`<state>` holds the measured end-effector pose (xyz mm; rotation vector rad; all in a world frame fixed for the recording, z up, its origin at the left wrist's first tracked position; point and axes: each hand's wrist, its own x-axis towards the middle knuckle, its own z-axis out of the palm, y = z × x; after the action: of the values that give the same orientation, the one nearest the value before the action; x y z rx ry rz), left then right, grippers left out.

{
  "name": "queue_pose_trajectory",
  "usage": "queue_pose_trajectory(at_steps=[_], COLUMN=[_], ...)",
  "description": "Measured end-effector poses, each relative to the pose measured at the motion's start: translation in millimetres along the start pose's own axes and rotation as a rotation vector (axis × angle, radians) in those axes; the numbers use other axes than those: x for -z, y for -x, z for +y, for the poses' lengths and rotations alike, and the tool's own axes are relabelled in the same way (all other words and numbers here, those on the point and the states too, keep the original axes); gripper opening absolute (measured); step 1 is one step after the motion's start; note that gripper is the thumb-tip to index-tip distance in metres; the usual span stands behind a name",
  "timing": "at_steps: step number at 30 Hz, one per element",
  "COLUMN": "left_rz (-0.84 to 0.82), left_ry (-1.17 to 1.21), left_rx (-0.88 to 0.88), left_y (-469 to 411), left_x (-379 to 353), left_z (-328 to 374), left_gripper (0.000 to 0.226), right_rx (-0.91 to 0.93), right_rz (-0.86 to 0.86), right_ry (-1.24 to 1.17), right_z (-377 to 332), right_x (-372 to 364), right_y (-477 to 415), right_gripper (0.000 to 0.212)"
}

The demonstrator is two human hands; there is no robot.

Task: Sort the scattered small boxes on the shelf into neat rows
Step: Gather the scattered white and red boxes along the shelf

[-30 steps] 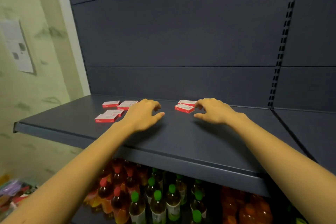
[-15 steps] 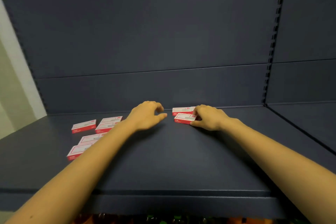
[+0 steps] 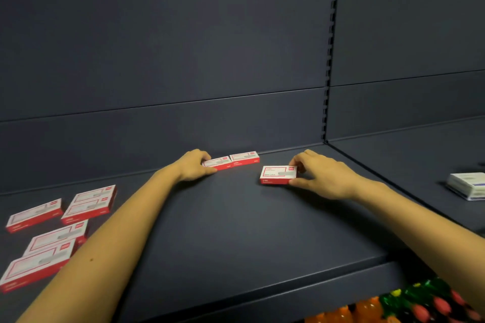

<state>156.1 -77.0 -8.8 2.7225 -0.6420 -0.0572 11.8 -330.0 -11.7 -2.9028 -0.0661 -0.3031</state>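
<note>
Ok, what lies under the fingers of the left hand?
The left hand covers the left end of a red-and-white box, which lies end to end with a second box. Whatever else is under the palm is hidden.

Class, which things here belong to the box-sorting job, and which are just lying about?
Job: back-row boxes, one held by the left hand; front box pinched in the right hand; scattered boxes at left.
Lying about: white pack; bottles below.

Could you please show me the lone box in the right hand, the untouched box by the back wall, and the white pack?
lone box (image 3: 277,172), head view, white top face.
untouched box (image 3: 243,157), head view, top face.
white pack (image 3: 467,181), head view, top face.
</note>
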Motion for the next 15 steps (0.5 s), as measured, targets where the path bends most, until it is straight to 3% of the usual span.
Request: queue_pose_trajectory(at_steps=[9, 15], left_rz=[0.109, 0.158], left_ry=[-0.128, -0.005], left_rx=[-0.113, -0.315], left_y=[21.6, 53.6], left_x=[24.6, 35.9], left_z=[23.1, 92.4], left_gripper=[0.039, 0.035], right_rx=[-0.004, -0.005], right_rz=[0.046, 0.120], right_ry=[-0.053, -0.216], right_z=[21.9, 57.9], right_x=[16.5, 53.0], right_y=[20.2, 57.5], right_gripper=[0.038, 0.031])
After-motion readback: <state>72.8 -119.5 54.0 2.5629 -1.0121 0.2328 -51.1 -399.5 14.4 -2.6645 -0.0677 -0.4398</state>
